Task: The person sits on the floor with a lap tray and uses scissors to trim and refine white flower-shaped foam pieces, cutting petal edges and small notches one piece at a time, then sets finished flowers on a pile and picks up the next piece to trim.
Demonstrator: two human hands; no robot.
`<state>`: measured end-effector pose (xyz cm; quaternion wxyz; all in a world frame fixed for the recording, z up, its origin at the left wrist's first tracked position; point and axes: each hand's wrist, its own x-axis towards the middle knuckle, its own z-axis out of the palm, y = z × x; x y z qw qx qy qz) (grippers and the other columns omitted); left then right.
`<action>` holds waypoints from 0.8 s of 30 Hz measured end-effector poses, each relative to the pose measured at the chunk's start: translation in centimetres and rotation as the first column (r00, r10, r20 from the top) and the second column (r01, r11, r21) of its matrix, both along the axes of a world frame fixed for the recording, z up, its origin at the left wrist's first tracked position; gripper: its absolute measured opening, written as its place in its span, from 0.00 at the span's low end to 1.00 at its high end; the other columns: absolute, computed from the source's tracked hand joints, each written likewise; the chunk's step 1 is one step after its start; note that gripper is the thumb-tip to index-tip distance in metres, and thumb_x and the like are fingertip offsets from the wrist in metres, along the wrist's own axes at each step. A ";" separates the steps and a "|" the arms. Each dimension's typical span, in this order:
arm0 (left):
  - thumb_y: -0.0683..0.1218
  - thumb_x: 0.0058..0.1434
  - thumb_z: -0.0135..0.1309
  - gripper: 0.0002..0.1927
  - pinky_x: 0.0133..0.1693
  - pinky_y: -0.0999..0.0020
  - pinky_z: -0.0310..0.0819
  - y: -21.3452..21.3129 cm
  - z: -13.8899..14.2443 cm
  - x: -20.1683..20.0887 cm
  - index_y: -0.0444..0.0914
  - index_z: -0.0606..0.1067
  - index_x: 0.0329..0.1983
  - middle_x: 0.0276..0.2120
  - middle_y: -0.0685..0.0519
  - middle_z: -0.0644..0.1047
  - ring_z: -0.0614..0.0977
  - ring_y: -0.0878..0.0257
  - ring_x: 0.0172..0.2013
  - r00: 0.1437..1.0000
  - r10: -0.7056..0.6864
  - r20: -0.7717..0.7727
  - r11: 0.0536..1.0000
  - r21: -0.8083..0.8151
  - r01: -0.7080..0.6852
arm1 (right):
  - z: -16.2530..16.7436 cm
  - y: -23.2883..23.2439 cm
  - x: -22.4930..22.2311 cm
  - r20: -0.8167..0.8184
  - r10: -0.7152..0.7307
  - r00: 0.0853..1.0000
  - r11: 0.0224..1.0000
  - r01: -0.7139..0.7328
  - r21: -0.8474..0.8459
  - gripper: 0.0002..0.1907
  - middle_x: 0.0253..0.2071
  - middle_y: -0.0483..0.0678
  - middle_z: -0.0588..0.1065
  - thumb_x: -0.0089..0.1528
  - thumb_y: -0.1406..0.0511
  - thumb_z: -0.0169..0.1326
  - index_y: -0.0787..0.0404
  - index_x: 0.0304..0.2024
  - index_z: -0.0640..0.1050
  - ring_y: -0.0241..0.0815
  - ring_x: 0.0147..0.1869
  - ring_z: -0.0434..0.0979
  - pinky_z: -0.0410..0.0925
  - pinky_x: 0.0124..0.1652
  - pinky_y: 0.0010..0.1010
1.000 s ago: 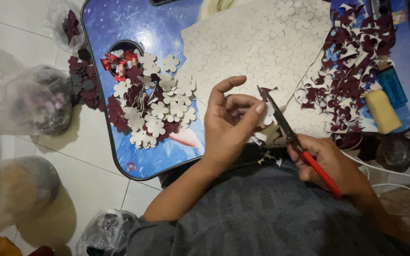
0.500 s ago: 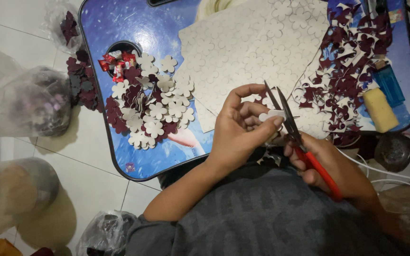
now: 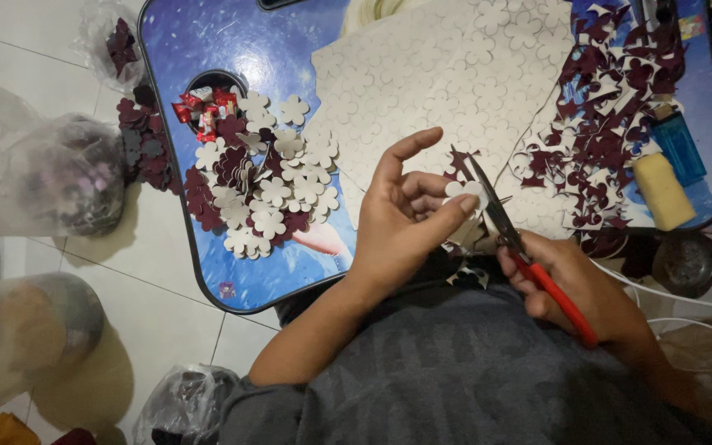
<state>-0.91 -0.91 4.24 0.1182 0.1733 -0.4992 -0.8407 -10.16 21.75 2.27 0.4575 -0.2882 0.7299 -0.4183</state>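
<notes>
Your left hand (image 3: 401,218) pinched a white flower cutout (image 3: 465,191) just above your lap, its lower part hidden behind your fingers. Your right hand (image 3: 574,284) was closed around red-handled scissors (image 3: 521,247), blades at the cutout; whether they bit, I couldn't tell. A blue tray (image 3: 224,99) on white tile (image 3: 125,297) held cut flowers (image 3: 269,185), a sheet (image 3: 455,74) and maroon scraps (image 3: 603,107). Bags (image 3: 67,173) looked blurry.

A blue worktop (image 3: 232,82) carries a heap of cut flowers (image 3: 261,185) at nine o'clock, a white sheet (image 3: 447,74) at twelve, and dark red scraps (image 3: 603,124) at two.
</notes>
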 end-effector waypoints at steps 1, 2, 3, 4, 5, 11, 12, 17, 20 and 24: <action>0.34 0.62 0.63 0.39 0.38 0.78 0.76 -0.1 -0.1 0.0 0.32 0.60 0.74 0.37 0.53 0.78 0.81 0.70 0.37 1.000 -0.001 -0.007 1.000 0.012 0.001 | 0.0 0.0 0.0 -0.006 0.004 1.000 1.000 -0.004 -0.008 0.51 0.21 0.39 0.65 0.42 0.20 0.42 0.58 0.34 0.72 0.31 0.23 0.65 0.60 0.23 0.26; 0.34 0.62 0.62 0.39 0.38 0.78 0.77 -0.2 -0.1 0.0 0.33 0.59 0.74 0.37 0.53 0.79 0.82 0.70 0.37 1.000 -0.001 -0.014 1.000 0.025 0.001 | -0.1 0.1 -0.1 -0.011 0.009 1.000 1.000 -0.009 -0.015 0.51 0.21 0.39 0.66 0.42 0.20 0.42 0.58 0.34 0.72 0.31 0.23 0.65 0.60 0.23 0.26; 0.35 0.62 0.62 0.39 0.38 0.77 0.78 -0.2 -0.2 0.0 0.33 0.59 0.74 0.37 0.52 0.79 0.82 0.69 0.37 1.000 -0.001 -0.021 0.999 0.037 0.002 | -0.2 0.1 -0.1 -0.017 0.013 1.000 1.000 -0.014 -0.022 0.50 0.21 0.38 0.66 0.42 0.21 0.42 0.57 0.33 0.72 0.31 0.24 0.65 0.60 0.24 0.26; 0.35 0.62 0.62 0.39 0.39 0.77 0.78 -0.3 -0.2 0.0 0.33 0.59 0.74 0.37 0.52 0.79 0.83 0.69 0.37 1.000 0.007 -0.024 0.999 0.038 -0.006 | -0.3 0.1 -0.2 -0.022 0.018 1.000 1.000 -0.019 -0.017 0.50 0.21 0.38 0.66 0.42 0.21 0.43 0.57 0.33 0.72 0.31 0.24 0.66 0.60 0.24 0.26; 0.35 0.62 0.62 0.39 0.40 0.77 0.79 -0.4 -0.3 0.0 0.33 0.58 0.74 0.37 0.52 0.79 0.83 0.69 0.37 1.000 0.014 -0.026 0.999 0.039 -0.013 | -0.4 0.2 -0.3 -0.026 0.023 0.999 1.000 -0.024 -0.012 0.50 0.21 0.39 0.66 0.42 0.21 0.43 0.57 0.33 0.72 0.31 0.24 0.66 0.61 0.24 0.26; 0.35 0.62 0.60 0.39 0.37 0.76 0.80 0.3 -1.0 -0.3 0.33 0.57 0.73 0.38 0.52 0.78 0.83 0.68 0.38 0.992 0.119 -0.034 0.991 0.070 -0.116 | -1.0 0.3 0.0 -0.002 -0.007 1.000 0.997 0.006 -0.071 0.46 0.24 0.40 0.66 0.46 0.24 0.47 0.59 0.33 0.72 0.31 0.26 0.67 0.63 0.27 0.25; 0.35 0.62 0.60 0.39 0.38 0.76 0.81 0.6 -1.2 -0.4 0.33 0.56 0.73 0.38 0.52 0.78 0.84 0.68 0.38 0.990 0.130 -0.048 0.989 0.084 -0.126 | -1.1 0.3 0.1 0.006 -0.015 1.000 0.995 0.016 -0.097 0.46 0.24 0.40 0.66 0.47 0.25 0.48 0.59 0.34 0.72 0.31 0.27 0.66 0.63 0.27 0.25; 0.34 0.64 0.61 0.37 0.42 0.77 0.79 1.4 -1.4 -0.4 0.31 0.58 0.74 0.40 0.53 0.77 0.82 0.68 0.40 0.988 0.113 -0.109 0.990 0.102 -0.102 | -1.0 0.1 0.0 -0.033 -0.007 0.999 0.994 0.003 -0.107 0.48 0.25 0.39 0.69 0.48 0.25 0.48 0.60 0.39 0.73 0.30 0.29 0.69 0.66 0.29 0.24; 0.34 0.63 0.60 0.36 0.42 0.77 0.81 0.9 -1.1 -0.2 0.30 0.58 0.71 0.39 0.52 0.79 0.83 0.68 0.40 0.996 0.049 -0.078 0.998 0.040 -0.046 | -0.5 -0.1 0.0 -0.042 0.021 0.999 0.997 -0.023 -0.069 0.50 0.24 0.40 0.67 0.47 0.24 0.45 0.60 0.42 0.73 0.31 0.26 0.67 0.63 0.27 0.24; 0.35 0.63 0.62 0.35 0.38 0.78 0.78 0.9 -0.4 -0.2 0.29 0.61 0.71 0.36 0.54 0.78 0.82 0.69 0.37 0.999 -0.013 -0.048 1.000 0.017 0.014 | 0.7 0.0 0.1 0.066 0.001 0.998 0.998 0.003 -0.067 0.51 0.25 0.42 0.66 0.48 0.24 0.46 0.61 0.45 0.72 0.32 0.27 0.65 0.62 0.26 0.26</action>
